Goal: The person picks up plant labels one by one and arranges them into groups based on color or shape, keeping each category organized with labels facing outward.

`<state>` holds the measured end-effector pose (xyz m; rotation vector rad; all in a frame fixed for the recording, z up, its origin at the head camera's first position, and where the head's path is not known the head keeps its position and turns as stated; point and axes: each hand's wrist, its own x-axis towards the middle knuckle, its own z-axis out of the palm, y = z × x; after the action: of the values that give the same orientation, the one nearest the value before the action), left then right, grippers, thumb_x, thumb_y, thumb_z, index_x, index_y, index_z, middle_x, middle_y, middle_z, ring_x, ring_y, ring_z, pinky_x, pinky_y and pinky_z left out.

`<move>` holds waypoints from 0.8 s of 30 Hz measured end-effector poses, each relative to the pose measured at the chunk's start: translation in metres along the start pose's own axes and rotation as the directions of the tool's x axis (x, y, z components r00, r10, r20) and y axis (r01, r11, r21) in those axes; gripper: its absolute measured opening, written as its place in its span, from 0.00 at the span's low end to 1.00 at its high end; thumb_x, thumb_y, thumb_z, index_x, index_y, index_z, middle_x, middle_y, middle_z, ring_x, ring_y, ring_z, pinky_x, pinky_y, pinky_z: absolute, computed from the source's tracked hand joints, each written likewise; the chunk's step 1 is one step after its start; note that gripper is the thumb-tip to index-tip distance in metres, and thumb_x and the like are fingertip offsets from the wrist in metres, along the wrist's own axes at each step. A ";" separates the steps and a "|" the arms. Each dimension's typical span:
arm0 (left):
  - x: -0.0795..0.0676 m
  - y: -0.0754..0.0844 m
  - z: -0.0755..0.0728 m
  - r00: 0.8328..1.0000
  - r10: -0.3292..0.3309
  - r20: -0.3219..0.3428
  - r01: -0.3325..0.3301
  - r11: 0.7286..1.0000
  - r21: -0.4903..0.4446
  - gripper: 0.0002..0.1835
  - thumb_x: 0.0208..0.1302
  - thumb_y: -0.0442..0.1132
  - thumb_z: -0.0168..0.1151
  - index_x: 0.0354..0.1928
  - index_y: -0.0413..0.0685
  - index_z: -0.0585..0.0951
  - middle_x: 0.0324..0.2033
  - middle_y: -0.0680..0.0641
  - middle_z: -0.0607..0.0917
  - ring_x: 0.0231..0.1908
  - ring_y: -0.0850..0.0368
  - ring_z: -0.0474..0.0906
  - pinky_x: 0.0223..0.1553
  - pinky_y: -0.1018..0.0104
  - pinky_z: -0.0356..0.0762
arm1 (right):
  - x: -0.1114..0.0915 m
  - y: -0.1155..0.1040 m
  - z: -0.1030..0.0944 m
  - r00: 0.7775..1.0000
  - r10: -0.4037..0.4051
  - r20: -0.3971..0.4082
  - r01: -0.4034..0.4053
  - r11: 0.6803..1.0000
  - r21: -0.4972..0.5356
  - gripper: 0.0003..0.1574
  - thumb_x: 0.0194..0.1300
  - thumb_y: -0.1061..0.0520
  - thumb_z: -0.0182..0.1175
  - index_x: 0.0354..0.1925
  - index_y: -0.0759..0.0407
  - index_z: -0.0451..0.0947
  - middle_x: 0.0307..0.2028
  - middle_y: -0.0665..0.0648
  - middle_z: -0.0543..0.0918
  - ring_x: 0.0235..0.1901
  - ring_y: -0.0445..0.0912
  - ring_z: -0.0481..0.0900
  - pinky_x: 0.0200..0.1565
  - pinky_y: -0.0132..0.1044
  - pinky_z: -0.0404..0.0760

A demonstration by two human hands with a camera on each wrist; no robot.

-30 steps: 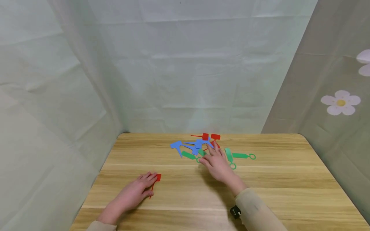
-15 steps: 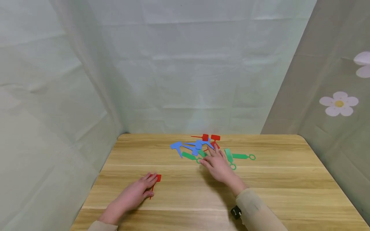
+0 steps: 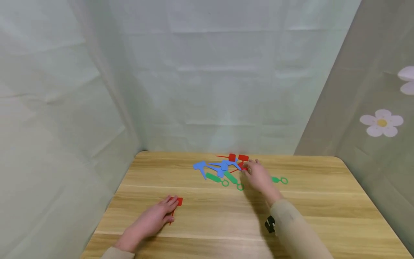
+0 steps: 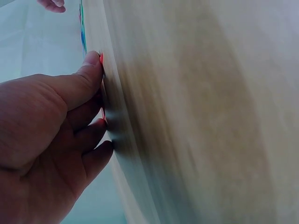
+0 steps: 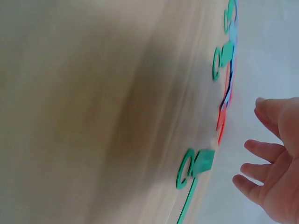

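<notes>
Both of my hands are over the wooden table (image 3: 207,219) in the head view: the left hand (image 3: 149,220) lies on one red tag (image 3: 179,201), fingers loosely straight, while the right hand (image 3: 260,176) hovers at the right end of a spread of blue tags (image 3: 199,165), green tags (image 3: 213,177) and more red tags (image 3: 232,157). From my left wrist, thumb and fingertips touch that red tag, seen edge-on. From my right wrist, my fingers are parted and hold nothing, raised apart from the tags.
</notes>
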<state>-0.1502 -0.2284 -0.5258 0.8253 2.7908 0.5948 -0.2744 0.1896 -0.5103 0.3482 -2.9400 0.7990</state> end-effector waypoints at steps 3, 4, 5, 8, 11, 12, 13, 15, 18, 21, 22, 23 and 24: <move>0.002 0.000 0.003 1.000 0.013 0.011 -0.013 1.000 -0.002 0.32 0.73 0.41 0.68 0.73 0.32 0.74 0.75 0.33 0.72 0.74 0.28 0.66 0.67 0.33 0.71 | 0.010 0.009 -0.004 1.000 0.029 -0.009 -0.029 0.999 -0.013 0.16 0.78 0.58 0.65 0.57 0.66 0.86 0.63 0.69 0.82 0.72 0.70 0.70 0.71 0.64 0.71; 0.004 0.000 0.004 1.000 0.019 0.014 -0.019 1.000 -0.002 0.32 0.74 0.41 0.67 0.74 0.31 0.74 0.75 0.33 0.71 0.74 0.28 0.65 0.68 0.32 0.70 | 0.013 0.012 -0.006 0.999 0.038 -0.013 -0.039 0.999 -0.023 0.16 0.78 0.58 0.65 0.56 0.67 0.86 0.62 0.69 0.83 0.70 0.69 0.72 0.68 0.63 0.74; 0.005 0.001 0.005 0.999 0.026 0.018 -0.026 1.000 0.000 0.32 0.75 0.41 0.66 0.74 0.31 0.73 0.75 0.32 0.71 0.74 0.27 0.65 0.68 0.32 0.69 | 0.016 0.015 -0.007 0.999 0.046 -0.017 -0.046 0.998 -0.033 0.16 0.78 0.57 0.65 0.56 0.67 0.86 0.61 0.69 0.83 0.69 0.69 0.72 0.66 0.63 0.76; 0.003 0.000 0.006 0.999 0.033 0.032 -0.034 0.999 0.002 0.31 0.77 0.40 0.63 0.76 0.30 0.71 0.77 0.32 0.68 0.76 0.27 0.62 0.70 0.32 0.66 | 0.025 0.018 -0.008 0.998 0.059 -0.021 -0.060 0.995 -0.077 0.18 0.78 0.55 0.65 0.56 0.68 0.86 0.59 0.69 0.84 0.65 0.70 0.75 0.59 0.63 0.81; 0.001 0.002 0.007 0.999 0.034 0.039 -0.034 0.999 -0.009 0.32 0.78 0.39 0.61 0.76 0.29 0.69 0.78 0.32 0.67 0.77 0.28 0.60 0.72 0.31 0.63 | 0.033 0.021 -0.010 0.997 0.074 -0.004 -0.074 0.991 -0.114 0.21 0.79 0.54 0.64 0.58 0.69 0.85 0.59 0.70 0.83 0.63 0.70 0.76 0.58 0.64 0.81; 0.001 0.003 0.007 0.999 0.031 0.043 -0.031 0.999 -0.014 0.32 0.78 0.39 0.61 0.77 0.29 0.68 0.78 0.32 0.66 0.77 0.28 0.59 0.72 0.31 0.63 | 0.035 0.022 -0.011 0.997 0.079 0.005 -0.078 0.989 -0.124 0.21 0.79 0.54 0.64 0.59 0.69 0.84 0.59 0.70 0.83 0.62 0.69 0.77 0.58 0.64 0.82; 0.000 0.004 0.007 0.999 0.030 0.044 -0.029 0.999 -0.019 0.32 0.79 0.38 0.61 0.77 0.29 0.68 0.78 0.32 0.66 0.77 0.28 0.59 0.72 0.31 0.62 | 0.037 0.022 -0.012 0.996 0.086 0.014 -0.084 0.989 -0.125 0.21 0.78 0.54 0.64 0.60 0.68 0.84 0.59 0.70 0.83 0.62 0.68 0.77 0.58 0.64 0.82; -0.002 0.005 0.006 0.999 0.021 0.046 -0.019 0.999 -0.032 0.32 0.79 0.38 0.60 0.78 0.30 0.67 0.79 0.32 0.65 0.78 0.28 0.58 0.72 0.30 0.61 | 0.042 0.021 -0.013 0.995 0.091 0.039 -0.085 0.986 -0.140 0.22 0.78 0.55 0.63 0.62 0.67 0.83 0.61 0.70 0.82 0.63 0.68 0.76 0.59 0.64 0.81; -0.004 0.007 0.005 0.999 0.012 0.048 -0.010 0.999 -0.041 0.32 0.80 0.39 0.60 0.78 0.31 0.66 0.79 0.33 0.64 0.78 0.29 0.57 0.72 0.29 0.60 | 0.048 0.019 -0.013 0.992 0.098 0.075 -0.086 0.984 -0.159 0.23 0.79 0.54 0.62 0.64 0.65 0.83 0.67 0.70 0.78 0.68 0.68 0.73 0.62 0.65 0.79; -0.005 0.008 0.004 0.999 0.011 0.043 -0.009 0.999 -0.047 0.32 0.80 0.40 0.59 0.79 0.31 0.66 0.80 0.33 0.64 0.79 0.29 0.56 0.73 0.29 0.60 | 0.054 0.019 -0.011 0.989 0.103 0.102 -0.083 0.979 -0.185 0.23 0.79 0.53 0.63 0.65 0.64 0.83 0.68 0.71 0.77 0.69 0.69 0.71 0.63 0.66 0.77; -0.005 0.008 0.004 0.999 0.010 0.041 -0.008 0.999 -0.047 0.32 0.80 0.40 0.59 0.79 0.31 0.66 0.80 0.34 0.64 0.79 0.29 0.56 0.73 0.29 0.60 | 0.055 0.018 -0.010 0.989 0.105 0.108 -0.083 0.978 -0.192 0.23 0.79 0.54 0.63 0.65 0.64 0.83 0.68 0.71 0.77 0.69 0.69 0.71 0.63 0.66 0.78; -0.006 0.009 0.004 0.999 0.009 0.040 -0.007 0.999 -0.050 0.32 0.80 0.40 0.59 0.79 0.32 0.66 0.80 0.34 0.64 0.79 0.29 0.56 0.73 0.29 0.60 | 0.057 0.019 -0.009 0.987 0.109 0.115 -0.085 0.977 -0.196 0.23 0.79 0.53 0.63 0.65 0.63 0.83 0.67 0.71 0.77 0.69 0.69 0.71 0.62 0.66 0.78; -0.006 0.009 0.004 0.999 0.007 0.039 -0.006 0.999 -0.048 0.32 0.81 0.40 0.58 0.79 0.32 0.66 0.80 0.34 0.64 0.79 0.29 0.56 0.73 0.29 0.60 | 0.058 0.019 -0.008 0.987 0.111 0.120 -0.086 0.976 -0.202 0.23 0.79 0.53 0.64 0.65 0.63 0.83 0.66 0.70 0.78 0.68 0.69 0.72 0.61 0.66 0.79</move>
<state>-0.1399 -0.2237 -0.5254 0.8276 2.7289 0.6370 -0.3353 0.1981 -0.5048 0.2500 -3.1453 0.5054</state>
